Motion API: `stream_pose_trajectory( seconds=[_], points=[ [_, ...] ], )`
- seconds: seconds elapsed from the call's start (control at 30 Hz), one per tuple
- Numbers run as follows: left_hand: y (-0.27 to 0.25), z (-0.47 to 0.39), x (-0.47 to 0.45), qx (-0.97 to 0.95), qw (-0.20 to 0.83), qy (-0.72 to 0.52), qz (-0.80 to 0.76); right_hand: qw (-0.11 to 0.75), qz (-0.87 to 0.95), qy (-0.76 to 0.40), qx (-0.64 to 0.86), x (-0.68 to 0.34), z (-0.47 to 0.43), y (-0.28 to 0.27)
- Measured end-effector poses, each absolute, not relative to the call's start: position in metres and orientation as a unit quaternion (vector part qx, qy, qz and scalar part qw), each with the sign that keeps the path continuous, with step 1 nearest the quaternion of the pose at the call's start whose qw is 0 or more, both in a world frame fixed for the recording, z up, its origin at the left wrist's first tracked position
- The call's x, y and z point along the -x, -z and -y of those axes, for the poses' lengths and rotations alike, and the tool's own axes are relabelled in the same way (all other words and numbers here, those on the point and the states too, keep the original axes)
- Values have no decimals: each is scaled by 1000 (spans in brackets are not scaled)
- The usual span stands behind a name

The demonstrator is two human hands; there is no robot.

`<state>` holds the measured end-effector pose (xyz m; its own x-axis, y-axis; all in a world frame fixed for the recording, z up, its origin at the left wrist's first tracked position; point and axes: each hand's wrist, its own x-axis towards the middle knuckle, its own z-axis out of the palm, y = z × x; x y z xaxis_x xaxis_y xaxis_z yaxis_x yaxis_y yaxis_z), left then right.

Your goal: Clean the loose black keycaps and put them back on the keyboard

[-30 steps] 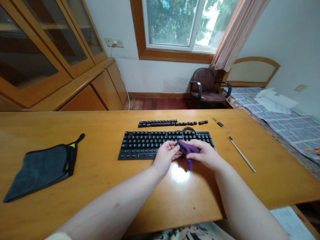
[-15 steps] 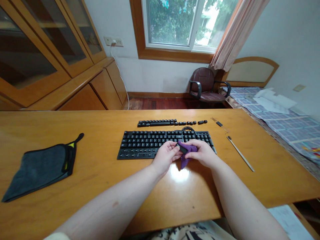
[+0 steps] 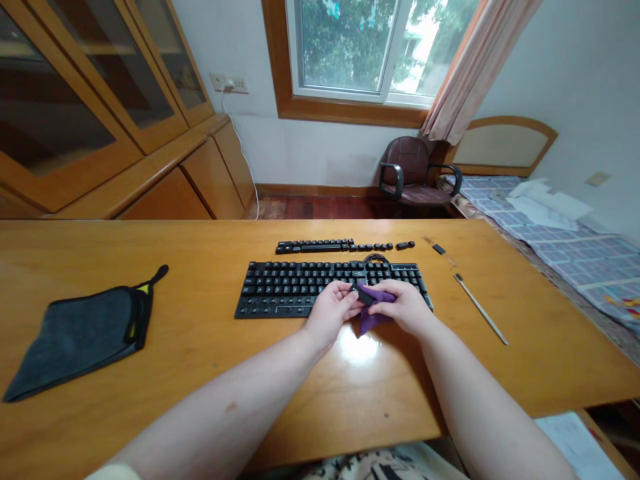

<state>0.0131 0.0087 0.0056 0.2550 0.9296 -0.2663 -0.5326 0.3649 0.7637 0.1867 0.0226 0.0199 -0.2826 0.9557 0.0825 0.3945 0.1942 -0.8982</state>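
Over the front right part of a black keyboard [image 3: 280, 289], my left hand [image 3: 330, 312] pinches a long black keycap [image 3: 363, 295] at its left end. My right hand [image 3: 406, 307] is closed on a small purple cloth [image 3: 371, 323], which touches the keycap's right side. The keyboard lies flat; its front rows show bare sockets without caps. Behind it, loose black keycaps [image 3: 320, 248] stand in a line, with a coiled cable [image 3: 375, 257] between. My fingers hide part of the keyboard and the cloth.
A folded grey cloth [image 3: 85, 333] with black edging lies on the desk at left. To the right are a thin brush [image 3: 483, 310] and a wire keycap puller [image 3: 439, 249]. Beyond the desk [image 3: 200, 413] stand a chair [image 3: 413, 173] and a bed [image 3: 555, 227].
The purple cloth has shifted slightly and uncovers more of the keycap. Both hands stay in nearly the same place and keep their hold.
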Motion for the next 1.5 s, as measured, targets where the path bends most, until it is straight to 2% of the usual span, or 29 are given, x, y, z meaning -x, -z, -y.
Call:
stream_pose_trajectory(
  seconds=[0.2, 0.43, 0.7, 0.9, 1.07, 1.27, 1.5],
  points=[
    [-3, -9, -14, -268, 732, -513, -360, 381, 643, -418, 516, -185, -21, -22],
    [0, -11, -15, -300, 697, -526, -383, 327, 672, -451, 488, -181, -17, -26],
    [3, -12, -13, -323, 684, -519, -398, 299, 707, -389, 509, -183, -18, -24],
    [0, -12, -13, -288, 701, -532, -377, 310, 720, -362, 505, -186, -20, -24],
    [-3, -11, -13, -274, 685, -567, -365, 335, 685, -403, 506, -182, -18, -24],
    [-1, -11, -11, -291, 685, -561, -363, 359, 675, -432, 479, -175, -15, -24],
    [2, -12, -10, -370, 650, -535, -394, 414, 637, -411, 504, -176, -16, -27]
  ],
)
